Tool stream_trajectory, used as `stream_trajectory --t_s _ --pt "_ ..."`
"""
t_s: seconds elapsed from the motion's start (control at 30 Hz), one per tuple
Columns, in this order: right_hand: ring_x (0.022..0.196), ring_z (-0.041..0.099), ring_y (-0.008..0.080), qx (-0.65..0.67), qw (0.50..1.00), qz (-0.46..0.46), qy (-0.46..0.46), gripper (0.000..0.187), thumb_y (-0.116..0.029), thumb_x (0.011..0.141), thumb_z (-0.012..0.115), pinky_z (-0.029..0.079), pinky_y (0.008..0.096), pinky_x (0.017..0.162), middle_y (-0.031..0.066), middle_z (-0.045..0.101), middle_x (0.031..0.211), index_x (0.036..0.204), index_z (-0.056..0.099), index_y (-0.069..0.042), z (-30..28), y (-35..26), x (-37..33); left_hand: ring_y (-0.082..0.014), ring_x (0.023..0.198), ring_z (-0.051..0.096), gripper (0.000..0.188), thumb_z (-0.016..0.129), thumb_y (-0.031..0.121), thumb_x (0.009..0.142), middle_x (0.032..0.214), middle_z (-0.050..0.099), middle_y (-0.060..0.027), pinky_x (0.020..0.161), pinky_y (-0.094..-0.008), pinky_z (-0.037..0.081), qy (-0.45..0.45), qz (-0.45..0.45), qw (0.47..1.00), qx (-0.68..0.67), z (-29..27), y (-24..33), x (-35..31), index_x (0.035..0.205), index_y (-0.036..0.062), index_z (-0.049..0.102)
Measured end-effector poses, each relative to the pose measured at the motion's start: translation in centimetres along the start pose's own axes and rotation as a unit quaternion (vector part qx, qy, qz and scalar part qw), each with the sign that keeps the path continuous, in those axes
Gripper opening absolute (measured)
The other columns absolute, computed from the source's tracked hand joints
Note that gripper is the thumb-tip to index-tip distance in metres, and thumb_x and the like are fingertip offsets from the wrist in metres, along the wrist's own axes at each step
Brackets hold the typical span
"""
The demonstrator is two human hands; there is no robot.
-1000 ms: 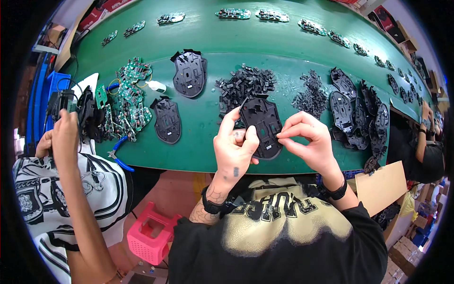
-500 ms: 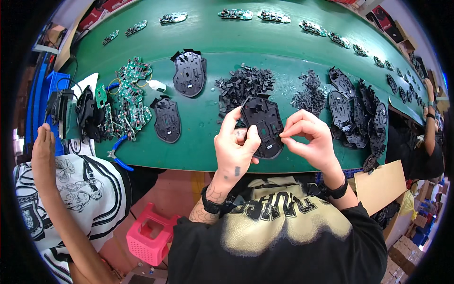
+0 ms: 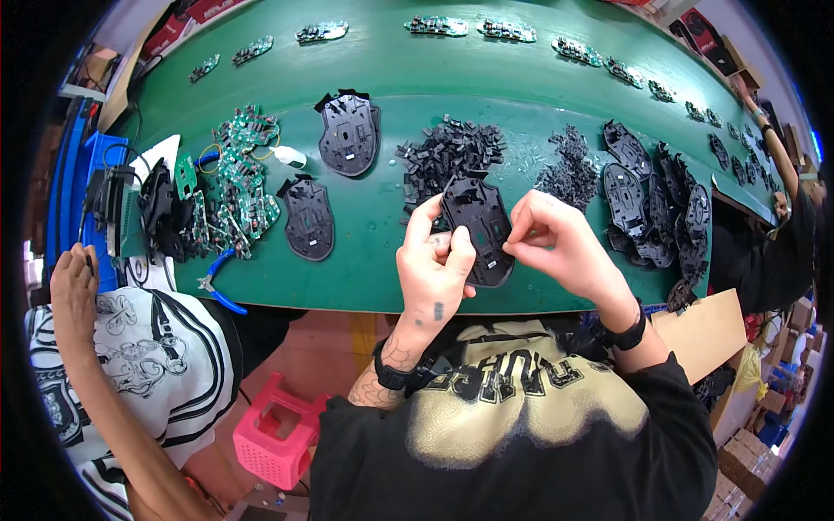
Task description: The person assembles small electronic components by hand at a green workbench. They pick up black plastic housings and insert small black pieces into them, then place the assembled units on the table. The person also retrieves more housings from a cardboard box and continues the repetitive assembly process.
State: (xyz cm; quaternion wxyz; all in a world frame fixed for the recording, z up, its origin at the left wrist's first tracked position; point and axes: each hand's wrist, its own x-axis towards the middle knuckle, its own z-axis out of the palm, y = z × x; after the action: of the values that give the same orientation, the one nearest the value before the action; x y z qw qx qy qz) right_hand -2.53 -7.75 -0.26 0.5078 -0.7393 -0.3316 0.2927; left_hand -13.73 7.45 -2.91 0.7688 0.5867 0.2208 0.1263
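Note:
My left hand [image 3: 434, 260] grips a black computer mouse base shell [image 3: 478, 230] by its left side, thumb laid over the inner face. At the shell's right edge, the thumb and fingertips of my right hand [image 3: 556, 243] are pinched together; whatever is between them is too small to make out. Just beyond the shell lies a heap of small black plastic pieces [image 3: 452, 152], and to its right a pile of tinier dark parts [image 3: 569, 169]. Two more mouse shells lie left of my hands, a nearer one [image 3: 308, 217] and a farther one [image 3: 347, 135].
Stacked mouse shells [image 3: 627, 200] are at the right. Left are a circuit board pile [image 3: 234, 200], a white bottle [image 3: 289, 157] and blue-handled cutters [image 3: 221, 282]. Circuit boards [image 3: 435, 26] line the green belt beyond. A co-worker's arm [image 3: 87, 347] is at left, another [image 3: 777, 156] far right.
My right hand has shifted slightly left and up along the shell's edge. The left co-worker's hand has lowered and curled; the far-right co-worker's arm has reached farther over the belt.

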Motion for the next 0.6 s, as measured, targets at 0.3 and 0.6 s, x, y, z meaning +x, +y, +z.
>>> stream_trajectory --t_s 0.3,0.6 --pt "0.073 0.062 0.0089 0.191 0.969 0.157 0.01 0.028 -0.01 0.082 0.071 0.051 0.0231 0.063 0.0045 0.062 0.085 0.106 0.062 0.0 -0.6 0.6 2.3 -0.0069 0.041 0.052 0.052 0.052 0.011 0.094 0.07 0.064 -0.0071 0.032 -0.0183 0.039 0.004 -0.007 0.998 -0.055 -1.4 -0.3 1.1 0.134 -0.0114 0.027" --pt "0.073 0.063 0.0229 -0.25 0.958 0.014 0.14 0.017 -0.013 0.077 0.071 0.05 0.0334 0.069 0.0108 0.063 0.083 0.091 0.072 -0.003 -2.5 3.9 6.8 -0.0044 0.046 0.053 0.044 0.052 0.012 0.094 0.069 0.062 -0.0028 0.036 -0.0181 0.043 0.049 0.033 0.995 -0.079 -3.3 -0.3 1.1 0.131 -0.0019 0.033"
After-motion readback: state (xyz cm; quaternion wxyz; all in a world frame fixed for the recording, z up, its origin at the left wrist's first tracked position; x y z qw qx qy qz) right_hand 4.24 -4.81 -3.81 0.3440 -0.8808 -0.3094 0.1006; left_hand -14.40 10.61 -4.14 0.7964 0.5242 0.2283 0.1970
